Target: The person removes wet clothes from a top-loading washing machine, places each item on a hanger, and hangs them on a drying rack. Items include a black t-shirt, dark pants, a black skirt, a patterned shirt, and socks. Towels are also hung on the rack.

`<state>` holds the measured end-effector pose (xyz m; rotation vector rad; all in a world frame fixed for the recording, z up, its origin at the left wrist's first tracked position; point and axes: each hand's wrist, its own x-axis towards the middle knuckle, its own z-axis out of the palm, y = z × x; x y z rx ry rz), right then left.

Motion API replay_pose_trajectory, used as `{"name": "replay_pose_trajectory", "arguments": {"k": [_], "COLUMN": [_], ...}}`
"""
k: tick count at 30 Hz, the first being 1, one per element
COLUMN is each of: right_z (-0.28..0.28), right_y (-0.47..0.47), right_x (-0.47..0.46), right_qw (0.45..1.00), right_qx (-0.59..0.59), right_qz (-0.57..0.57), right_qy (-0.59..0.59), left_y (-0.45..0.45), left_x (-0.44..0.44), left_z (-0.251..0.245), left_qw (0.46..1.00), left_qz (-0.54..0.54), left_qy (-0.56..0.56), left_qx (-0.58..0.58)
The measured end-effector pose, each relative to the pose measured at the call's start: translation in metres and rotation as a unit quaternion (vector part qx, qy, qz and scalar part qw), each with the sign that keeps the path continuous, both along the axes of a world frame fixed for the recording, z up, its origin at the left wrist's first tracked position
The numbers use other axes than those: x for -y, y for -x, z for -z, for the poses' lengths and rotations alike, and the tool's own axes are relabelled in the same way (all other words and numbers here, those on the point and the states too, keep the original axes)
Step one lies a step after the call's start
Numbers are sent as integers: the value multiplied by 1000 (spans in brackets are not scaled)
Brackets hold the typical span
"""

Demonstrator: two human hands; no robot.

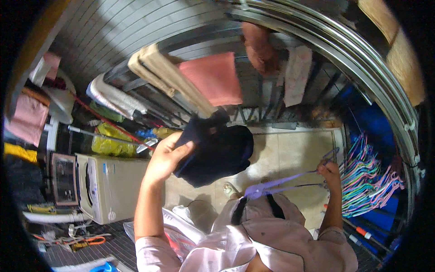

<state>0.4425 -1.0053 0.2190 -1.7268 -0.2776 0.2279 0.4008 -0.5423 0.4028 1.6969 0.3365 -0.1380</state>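
Observation:
My left hand [171, 154] grips a dark navy or black garment [214, 153] by its near left edge, thumb on top. The cloth hangs bunched in front of me, and its exact kind is hard to tell. Off to the right, my right hand [329, 171] is closed around a purple clothes hanger [272, 186]. The hanger points back towards my lap, its wide part over my legs, with no cloth on it. Close beyond that hand hangs a thick bunch of coloured clothes hangers [363, 180].
A top-loading washing machine [115, 187] stands at left, with a yellow-green plastic bag [112, 141] behind it. Ahead, a dark railing carries a pink cloth [214, 80], beige cloth [170, 74] and a white towel [112, 97]. Metal rails [326, 37] curve along the upper right.

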Motion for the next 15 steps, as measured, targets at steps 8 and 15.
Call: {"name": "replay_pose_trajectory", "arguments": {"k": [8,15], "right_z": [-100,-162], "right_y": [-75,-43], "right_x": [-308,-392], "right_qw": [842,879], "right_qx": [280,140], "right_qz": [-458,-444], "right_qy": [-58,99], "left_y": [40,121], "left_x": [-47,-152], "left_z": [-65,-19], "left_qw": [955,753], "left_qz": [247,-97], "left_qy": [-146,-628], "left_qx": [72,172]}}
